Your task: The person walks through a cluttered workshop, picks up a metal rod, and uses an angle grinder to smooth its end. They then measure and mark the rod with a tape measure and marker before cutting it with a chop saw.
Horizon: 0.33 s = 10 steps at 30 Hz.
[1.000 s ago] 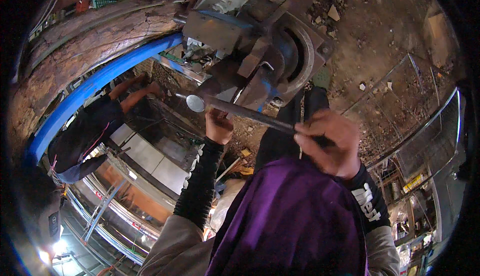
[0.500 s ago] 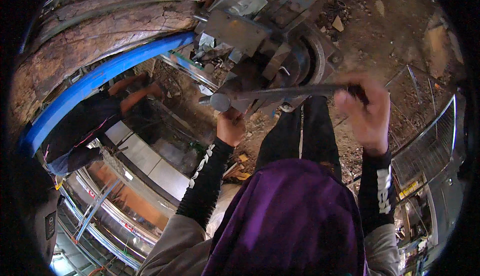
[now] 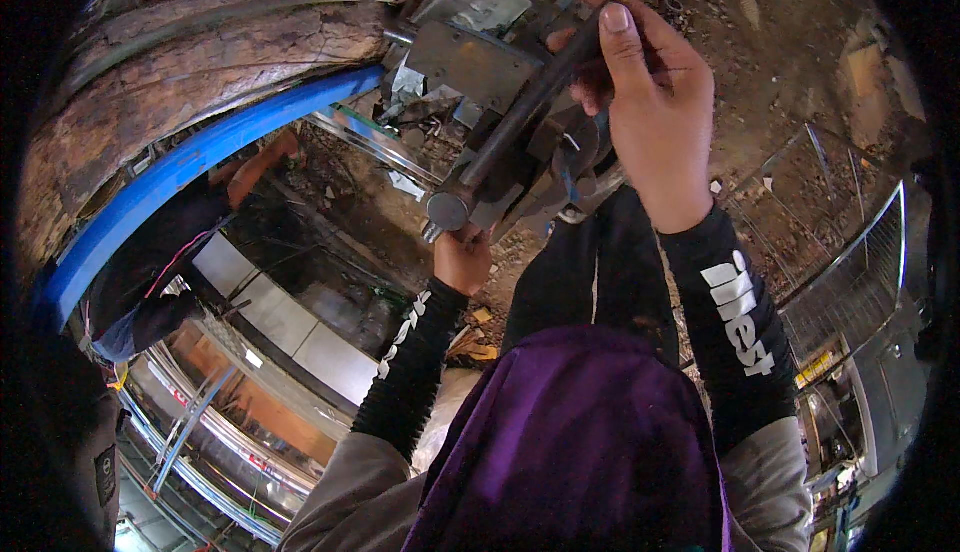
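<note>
Rubble and packed dirt [image 3: 800, 62] fill the upper right of the view, with wire mesh panels [image 3: 850, 262] curving along the right rim; on the left a cracked, weathered beam [image 3: 200, 82] runs beside a bright blue pipe [image 3: 180, 182], and below them another person [image 3: 170, 262] in dark clothing bends over shiny metal ducting [image 3: 280, 322]. At the top centre sits a grey metal machine [image 3: 480, 62] built of plates and brackets; a long dark steel bar [image 3: 520, 117] slants across it, its round lower end [image 3: 447, 210] pointing toward the camera. The right hand [image 3: 650, 102] is clamped around the upper part of the bar, thumb laid along it, fingers wrapped behind; the left hand [image 3: 462, 262] is closed just beneath the bar's lower end, touching the machine's underside, though what exactly it grips is hidden, so I cannot tell whether it holds the bar itself or a part beside it. Both forearms wear black sleeves; a purple garment [image 3: 570, 442] covers the lower middle. As for progress, the bar appears seated in the machine and under a firm grip, so the levering or tightening seems in hand rather than finished; nothing shows any part freed, removed or set aside, and how much turning remains cannot be judged from this view.
</note>
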{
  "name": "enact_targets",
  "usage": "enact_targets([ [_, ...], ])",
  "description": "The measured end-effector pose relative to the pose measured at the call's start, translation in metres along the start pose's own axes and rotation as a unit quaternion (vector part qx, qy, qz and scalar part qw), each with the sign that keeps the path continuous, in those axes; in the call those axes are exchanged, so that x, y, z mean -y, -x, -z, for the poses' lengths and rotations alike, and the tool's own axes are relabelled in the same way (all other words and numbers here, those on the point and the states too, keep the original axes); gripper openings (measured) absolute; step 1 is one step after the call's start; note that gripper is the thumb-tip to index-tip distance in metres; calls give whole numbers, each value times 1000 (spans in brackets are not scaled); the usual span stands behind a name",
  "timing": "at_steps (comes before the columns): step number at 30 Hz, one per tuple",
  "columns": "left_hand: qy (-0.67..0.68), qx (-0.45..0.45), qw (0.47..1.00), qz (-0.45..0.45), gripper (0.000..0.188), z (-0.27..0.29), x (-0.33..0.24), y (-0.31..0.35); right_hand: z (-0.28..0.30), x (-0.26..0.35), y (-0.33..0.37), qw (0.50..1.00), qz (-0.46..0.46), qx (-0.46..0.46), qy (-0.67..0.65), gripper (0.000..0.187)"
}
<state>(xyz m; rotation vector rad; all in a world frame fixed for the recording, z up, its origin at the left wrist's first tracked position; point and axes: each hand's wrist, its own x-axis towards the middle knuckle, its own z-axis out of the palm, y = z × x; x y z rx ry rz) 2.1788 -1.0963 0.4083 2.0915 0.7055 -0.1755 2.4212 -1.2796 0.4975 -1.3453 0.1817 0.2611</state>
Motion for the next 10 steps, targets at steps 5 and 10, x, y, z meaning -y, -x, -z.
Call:
enact_targets([
  [5, -61, 29, 998, -20, 10, 2, 30, 0, -8, -3, 2, 994, -23, -14, -106, 33],
  [10, 40, -2, 999, 9, 12, -9, 57, 0, -9, -14, -1, 994, 12, 19, -111, 38],
])
